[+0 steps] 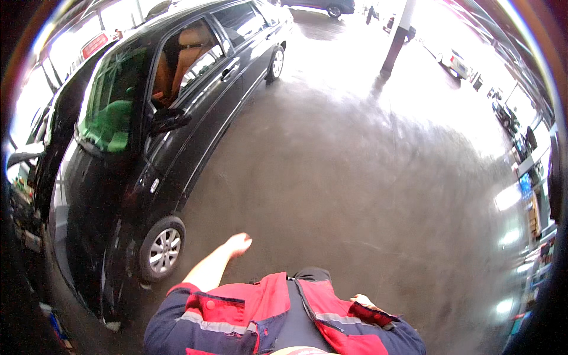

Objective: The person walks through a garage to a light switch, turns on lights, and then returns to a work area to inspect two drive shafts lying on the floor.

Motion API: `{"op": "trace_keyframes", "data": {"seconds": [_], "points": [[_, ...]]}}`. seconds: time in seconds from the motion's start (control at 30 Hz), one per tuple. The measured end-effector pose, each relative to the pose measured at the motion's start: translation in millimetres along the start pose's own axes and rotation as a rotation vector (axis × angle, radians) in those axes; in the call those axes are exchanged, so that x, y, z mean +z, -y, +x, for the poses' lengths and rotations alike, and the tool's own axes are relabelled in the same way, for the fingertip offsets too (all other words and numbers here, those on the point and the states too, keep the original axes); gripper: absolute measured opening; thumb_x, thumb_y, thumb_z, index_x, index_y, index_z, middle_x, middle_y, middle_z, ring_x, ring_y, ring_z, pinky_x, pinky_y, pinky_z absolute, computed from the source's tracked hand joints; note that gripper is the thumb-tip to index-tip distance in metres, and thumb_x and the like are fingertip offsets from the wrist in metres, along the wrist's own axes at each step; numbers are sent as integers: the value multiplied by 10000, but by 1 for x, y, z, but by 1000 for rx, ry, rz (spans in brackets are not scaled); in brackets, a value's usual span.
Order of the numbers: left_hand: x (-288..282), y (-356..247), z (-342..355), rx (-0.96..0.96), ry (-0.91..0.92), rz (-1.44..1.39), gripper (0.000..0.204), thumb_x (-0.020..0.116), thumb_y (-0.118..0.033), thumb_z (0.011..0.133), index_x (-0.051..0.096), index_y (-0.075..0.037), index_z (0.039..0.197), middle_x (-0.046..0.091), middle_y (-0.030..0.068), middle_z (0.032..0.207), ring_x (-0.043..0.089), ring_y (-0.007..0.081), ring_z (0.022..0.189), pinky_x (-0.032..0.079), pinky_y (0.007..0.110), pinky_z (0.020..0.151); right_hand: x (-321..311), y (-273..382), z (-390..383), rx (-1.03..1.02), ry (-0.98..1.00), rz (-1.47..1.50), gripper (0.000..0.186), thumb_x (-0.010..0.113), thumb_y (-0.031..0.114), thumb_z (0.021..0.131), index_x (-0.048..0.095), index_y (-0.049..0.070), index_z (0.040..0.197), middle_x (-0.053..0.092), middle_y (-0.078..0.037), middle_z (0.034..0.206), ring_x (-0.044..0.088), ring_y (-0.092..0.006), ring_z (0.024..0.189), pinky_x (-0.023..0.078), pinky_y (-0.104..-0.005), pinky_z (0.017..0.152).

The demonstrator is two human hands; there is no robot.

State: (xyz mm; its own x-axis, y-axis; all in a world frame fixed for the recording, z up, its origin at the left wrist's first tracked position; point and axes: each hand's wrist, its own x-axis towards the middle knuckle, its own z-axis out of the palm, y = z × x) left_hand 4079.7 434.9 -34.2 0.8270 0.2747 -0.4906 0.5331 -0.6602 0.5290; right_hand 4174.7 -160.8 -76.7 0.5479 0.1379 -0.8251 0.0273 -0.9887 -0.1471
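My left hand [238, 244] hangs out in front of me, over the floor and to the right of the black car's front wheel [164, 248]. Its fingers look loosely curled in, and nothing shows in them. Low by my right side, just past the jacket, a bit of my right hand [363, 301] shows; its fingers are mostly hidden. The black car [207, 112] stands along my left with its side window down and tan seats [188, 56] inside. Neither hand touches it.
A side mirror [170, 120] sticks out from the car. Grey, shiny floor [331, 177] stretches ahead to a pillar [396, 44]. Farther off are a white vehicle [454, 64] and a dark car [322, 5]. Shelves and workshop items [532, 201] line the right side.
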Motion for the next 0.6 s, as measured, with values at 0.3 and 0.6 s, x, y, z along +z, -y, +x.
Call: {"op": "trace_keyframes", "data": {"seconds": [0.3,0.6], "points": [[-155,-111,258,270,-129,-155,317,541,-249,881,607,-19,1090,652,154,1051,622,262,976,488,363,845,-118,74,154,83,83,118,427,519,352,829,658,1,1028,608,-273,1084,584,-380,1065,465,-435,908],[-169,43,277,-242,589,225,369,516,-306,848,650,9,984,644,243,992,624,391,945,501,456,815,-464,289,346,-141,-299,5,414,478,289,838,640,-42,1026,616,-274,1073,588,-386,1049,458,-430,926]]}}
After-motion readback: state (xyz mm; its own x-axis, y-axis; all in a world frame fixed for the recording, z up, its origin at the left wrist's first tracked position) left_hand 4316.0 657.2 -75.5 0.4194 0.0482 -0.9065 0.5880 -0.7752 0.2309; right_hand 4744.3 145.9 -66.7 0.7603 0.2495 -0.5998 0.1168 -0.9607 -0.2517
